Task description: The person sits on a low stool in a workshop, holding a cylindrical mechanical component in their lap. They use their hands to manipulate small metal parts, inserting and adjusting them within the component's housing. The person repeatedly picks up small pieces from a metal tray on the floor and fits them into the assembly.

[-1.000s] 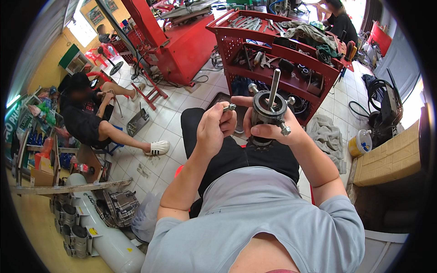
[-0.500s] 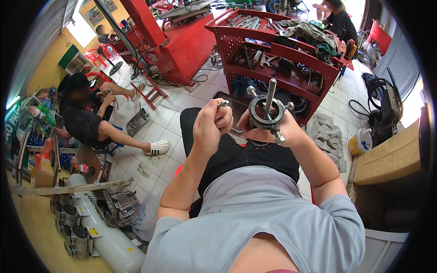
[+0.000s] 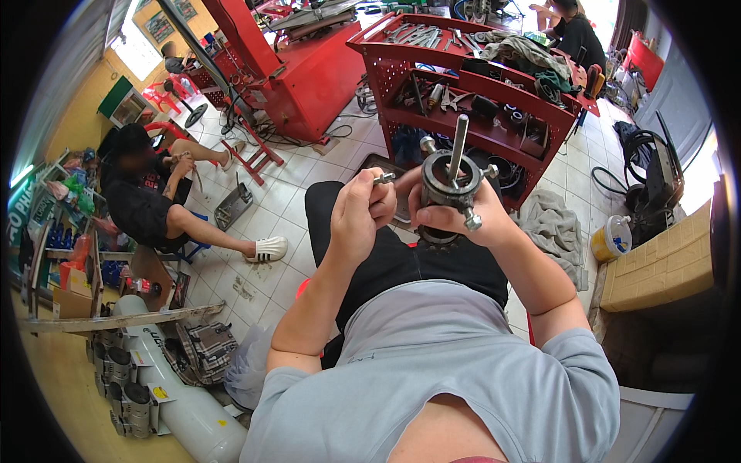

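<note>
Pinching a small bolt (image 3: 384, 178) in the left hand (image 3: 359, 207), at about nine o'clock from the metal cylinder (image 3: 446, 197) and apart from it. Grasping that cylinder in the right hand (image 3: 488, 217), above the lap (image 3: 401, 256), with its rod (image 3: 461, 139) toward twelve. Best steadied there, without snagging the collar bolts (image 3: 472, 221) at eleven, three and five.

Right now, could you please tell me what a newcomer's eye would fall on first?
Probably the dark ringed metal part in the right hand, with bolts sticking out around it and a rod protruding upward. Beside it, the left hand pinches a small bolt-like piece. Beyond stands the red tool cart, wrenches on top.
</note>
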Tool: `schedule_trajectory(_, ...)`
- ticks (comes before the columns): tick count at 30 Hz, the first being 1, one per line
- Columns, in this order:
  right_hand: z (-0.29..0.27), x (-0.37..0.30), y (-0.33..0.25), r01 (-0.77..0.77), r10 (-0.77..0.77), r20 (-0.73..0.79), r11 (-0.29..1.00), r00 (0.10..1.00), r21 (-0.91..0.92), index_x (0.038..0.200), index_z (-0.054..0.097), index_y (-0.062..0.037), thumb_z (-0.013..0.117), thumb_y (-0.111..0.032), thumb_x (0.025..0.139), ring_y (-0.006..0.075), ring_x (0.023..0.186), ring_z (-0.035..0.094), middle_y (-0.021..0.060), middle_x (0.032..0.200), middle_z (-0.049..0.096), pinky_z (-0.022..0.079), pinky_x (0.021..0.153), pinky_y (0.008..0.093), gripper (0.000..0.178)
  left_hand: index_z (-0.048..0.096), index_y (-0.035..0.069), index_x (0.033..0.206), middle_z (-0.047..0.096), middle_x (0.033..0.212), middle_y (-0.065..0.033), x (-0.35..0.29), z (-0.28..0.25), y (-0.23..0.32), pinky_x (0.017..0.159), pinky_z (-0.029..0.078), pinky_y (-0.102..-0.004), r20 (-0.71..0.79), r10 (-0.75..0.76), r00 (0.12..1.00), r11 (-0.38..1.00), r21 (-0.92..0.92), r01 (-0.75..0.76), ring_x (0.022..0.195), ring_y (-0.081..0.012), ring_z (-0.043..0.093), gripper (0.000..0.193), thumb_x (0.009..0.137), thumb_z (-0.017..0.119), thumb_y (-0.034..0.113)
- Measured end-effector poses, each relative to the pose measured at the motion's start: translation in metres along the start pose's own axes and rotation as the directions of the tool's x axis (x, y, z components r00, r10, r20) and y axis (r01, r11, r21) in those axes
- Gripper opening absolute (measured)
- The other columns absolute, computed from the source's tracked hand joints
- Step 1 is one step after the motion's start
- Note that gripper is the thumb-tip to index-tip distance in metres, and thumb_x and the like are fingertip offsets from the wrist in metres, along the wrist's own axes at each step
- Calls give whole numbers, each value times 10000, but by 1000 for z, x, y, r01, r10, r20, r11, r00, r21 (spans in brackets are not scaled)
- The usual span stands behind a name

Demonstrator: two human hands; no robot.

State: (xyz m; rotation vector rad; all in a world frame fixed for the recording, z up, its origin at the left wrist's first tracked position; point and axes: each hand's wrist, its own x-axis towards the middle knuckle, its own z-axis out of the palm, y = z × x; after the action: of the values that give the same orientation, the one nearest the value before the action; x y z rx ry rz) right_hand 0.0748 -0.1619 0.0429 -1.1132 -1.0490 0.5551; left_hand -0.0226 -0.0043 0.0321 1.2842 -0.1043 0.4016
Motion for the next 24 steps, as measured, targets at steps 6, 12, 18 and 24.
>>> schedule_trajectory(6, -2, 1, -6, 13, -11, 31, 998, 999, -54, 1121, 614, 52, 754, -133, 744, 125, 717, 618, 61, 785, 645, 497, 670, 274, 443, 317, 121, 702, 293, 593, 40, 0, 0, -1, 447, 203, -222, -22, 8, 1000, 999, 46, -7, 508, -50, 245, 405, 1023, 295, 367)
schedule_trajectory(12, 0, 1, -4, 11, -11, 7, 1000, 1000, -17, 1041, 662, 33, 769, -149, 725, 116, 697, 609, 57, 771, 645, 488, 647, 271, 380, 325, 121, 716, 299, 611, 43, 0, -5, 0, 455, 203, -216, -1, 27, 1000, 999, 29, -27, 521, -42, 244, 392, 1025, 300, 362)
schedule_trajectory(18, -5, 2, -4, -51, 52, 6, 997, 999, -62, 1189, 625, 23, 758, -159, 735, 118, 718, 604, 65, 799, 649, 489, 661, 275, 507, 302, 132, 700, 266, 577, 41, 1, 7, 2, 441, 172, -243, -45, 24, 999, 991, 133, -17, 498, -61, 214, 386, 1010, 309, 362)
schedule_trajectory(24, 2, 1, -7, -54, 54, -12, 998, 998, -28, 945, 658, -13, 787, -127, 725, 109, 755, 602, 47, 826, 657, 495, 697, 274, 280, 370, 103, 737, 314, 622, 49, -2, -5, -1, 472, 210, -211, -3, 41, 999, 998, 47, -41, 550, -38, 251, 378, 1027, 313, 338)
